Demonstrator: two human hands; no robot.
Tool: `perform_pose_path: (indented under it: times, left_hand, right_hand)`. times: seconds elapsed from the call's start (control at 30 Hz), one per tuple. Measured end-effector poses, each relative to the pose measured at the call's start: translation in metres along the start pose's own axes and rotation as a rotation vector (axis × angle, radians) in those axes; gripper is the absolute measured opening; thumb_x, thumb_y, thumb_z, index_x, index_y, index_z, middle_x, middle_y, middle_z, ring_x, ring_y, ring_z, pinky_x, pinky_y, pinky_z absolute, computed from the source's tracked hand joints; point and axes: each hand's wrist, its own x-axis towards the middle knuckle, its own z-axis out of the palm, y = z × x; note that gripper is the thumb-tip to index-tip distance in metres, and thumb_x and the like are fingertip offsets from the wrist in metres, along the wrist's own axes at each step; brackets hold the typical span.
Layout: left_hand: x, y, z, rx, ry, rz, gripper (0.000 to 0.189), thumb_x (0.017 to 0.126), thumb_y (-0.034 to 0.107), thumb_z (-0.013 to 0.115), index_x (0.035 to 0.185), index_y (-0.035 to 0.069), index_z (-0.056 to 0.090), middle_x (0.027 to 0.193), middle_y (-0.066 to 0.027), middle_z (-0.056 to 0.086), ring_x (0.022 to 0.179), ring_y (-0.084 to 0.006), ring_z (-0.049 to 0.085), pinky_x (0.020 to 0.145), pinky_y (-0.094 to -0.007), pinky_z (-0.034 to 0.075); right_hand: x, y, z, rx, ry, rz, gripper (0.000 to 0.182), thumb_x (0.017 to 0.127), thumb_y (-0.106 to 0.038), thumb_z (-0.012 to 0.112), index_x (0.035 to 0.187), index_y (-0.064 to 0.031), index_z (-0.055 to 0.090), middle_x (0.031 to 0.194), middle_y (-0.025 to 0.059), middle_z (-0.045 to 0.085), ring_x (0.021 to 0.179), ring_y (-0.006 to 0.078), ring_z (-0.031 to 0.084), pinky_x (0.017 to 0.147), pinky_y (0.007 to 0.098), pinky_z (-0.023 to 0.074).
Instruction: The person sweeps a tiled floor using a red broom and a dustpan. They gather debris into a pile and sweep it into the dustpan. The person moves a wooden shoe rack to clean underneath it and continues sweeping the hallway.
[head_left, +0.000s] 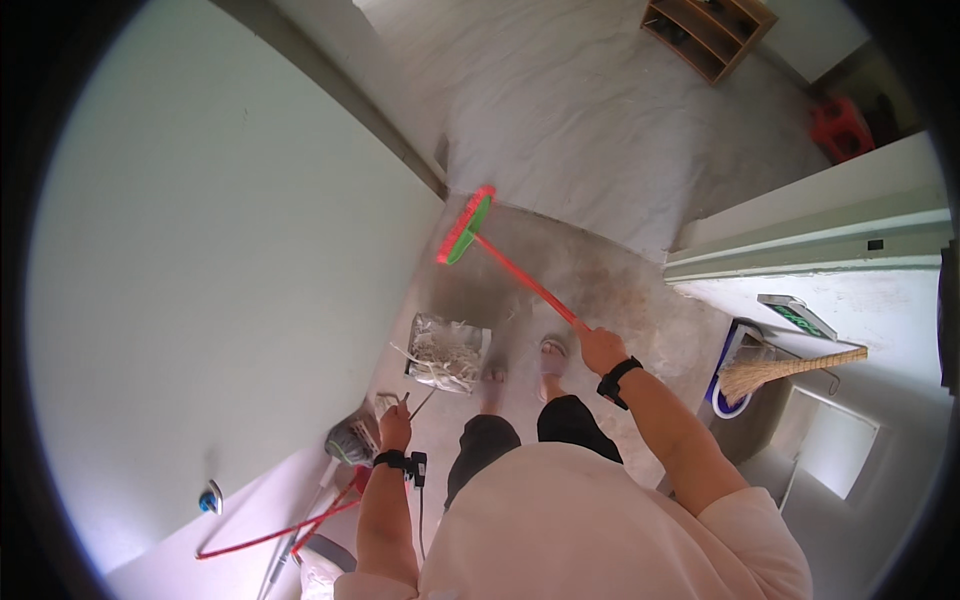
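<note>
My right hand (602, 349) is closed around the red handle of a broom (525, 279). Red bristles and a green head (469, 229) sit at its far end, over the floor by the lower edge of the door. In my left hand (395, 427) is the thin metal handle (422, 403) of a dustpan. The dustpan (487, 341) rests between the door and my feet, heaped with pale strips and shreds of debris (446, 354). A black band circles each wrist.
The pale door (247, 247) stands along the left. Behind my left hand are a grey mop head (349, 444) and red handles (277, 532). To the right, a straw broom (787, 369) leans by a blue-and-white bucket (729, 405). A wooden shelf (709, 34) and red stool (844, 129) stand past the doorway.
</note>
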Motion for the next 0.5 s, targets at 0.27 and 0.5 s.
perform_pose_path:
  times: [0.27,0.5]
  left_hand:
    - [-0.065,-0.065,0.03,-0.021,0.082,-0.123,0.048,0.091,0.04,0.042,0.078,0.0,0.065,0.079,-0.0214,0.065,0.081,-0.0399,0.062,0.076,-0.048,0.047]
    - [-0.101,-0.146,0.09,-0.023,0.073,-0.078,0.049,0.093,0.038,0.041,0.082,-0.003,0.064,0.084,-0.0263,0.064,0.084,-0.0442,0.06,0.077,-0.0501,0.046]
  right_hand:
    - [-0.08,0.076,0.05,-0.058,-0.184,0.081,0.068,0.081,-0.005,0.045,0.144,-0.02,0.023,0.083,0.0227,0.064,0.078,0.0398,0.063,0.069,0.0507,0.05]
    - [-0.233,0.086,0.073,-0.164,-0.305,0.159,0.07,0.079,-0.001,0.043,0.144,-0.0189,0.024,0.084,0.0262,0.063,0.079,0.0419,0.063,0.07,0.05,0.0494]
